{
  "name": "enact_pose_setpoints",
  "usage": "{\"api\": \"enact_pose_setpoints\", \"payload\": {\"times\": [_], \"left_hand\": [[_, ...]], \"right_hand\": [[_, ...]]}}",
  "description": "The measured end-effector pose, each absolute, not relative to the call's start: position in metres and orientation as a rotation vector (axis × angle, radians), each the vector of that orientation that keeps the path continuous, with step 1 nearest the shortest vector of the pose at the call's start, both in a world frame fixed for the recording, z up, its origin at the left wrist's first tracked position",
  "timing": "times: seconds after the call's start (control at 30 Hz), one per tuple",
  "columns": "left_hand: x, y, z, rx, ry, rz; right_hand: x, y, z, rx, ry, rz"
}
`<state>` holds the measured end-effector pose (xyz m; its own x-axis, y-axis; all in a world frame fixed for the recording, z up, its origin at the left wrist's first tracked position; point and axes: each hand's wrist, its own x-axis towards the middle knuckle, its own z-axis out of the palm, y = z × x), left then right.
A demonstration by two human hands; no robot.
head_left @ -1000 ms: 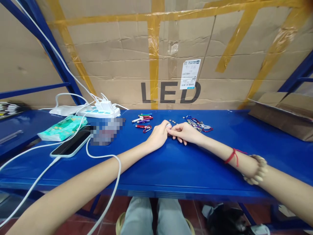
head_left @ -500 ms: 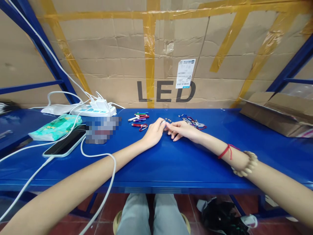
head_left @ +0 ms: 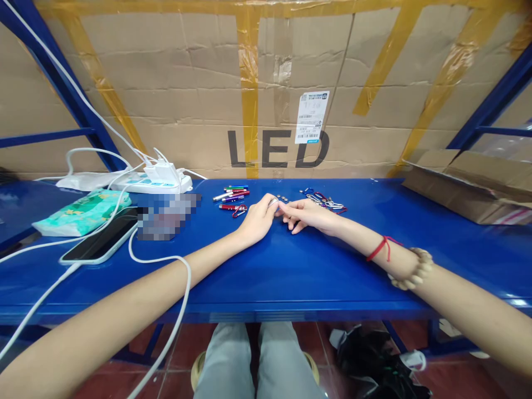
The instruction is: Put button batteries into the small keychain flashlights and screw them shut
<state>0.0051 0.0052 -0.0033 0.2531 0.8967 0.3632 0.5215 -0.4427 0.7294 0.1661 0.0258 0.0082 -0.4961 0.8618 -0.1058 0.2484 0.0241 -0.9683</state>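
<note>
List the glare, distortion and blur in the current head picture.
Head view: glare on the yellow tape at upper right and on the blue table near its right edge; head view: the left forearm and right forearm look stretched toward the lower corners; head view: detail between the fingers is too small and soft to make out.

Tabletop [head_left: 249,282]: smooth, glossy | behind tabletop, cardboard panel [head_left: 187,100]: matt, creased; packing tape [head_left: 248,72]: shiny | on tabletop, carabiners [head_left: 330,204]: metallic sheen; power strip [head_left: 160,187]: smooth plastic
</note>
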Motion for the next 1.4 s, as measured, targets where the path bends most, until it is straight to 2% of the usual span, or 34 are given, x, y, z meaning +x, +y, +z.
{"api": "enact_pose_setpoints", "payload": {"times": [0.8, 1.2, 1.4], "left_hand": [[0.006, 0.003, 0.0, 2.081, 1.294, 1.045], [0.004, 0.001, 0.001, 2.076, 1.272, 1.057], [0.003, -0.004, 0.005, 2.14, 0.982, 1.21]], "right_hand": [[0.168, 0.028, 0.004, -1.1, -1.783, 1.458], [0.176, 0.03, 0.012, -1.228, -1.909, 1.171], [0.18, 0.033, 0.012, -1.3, -1.993, 1.07]]}}
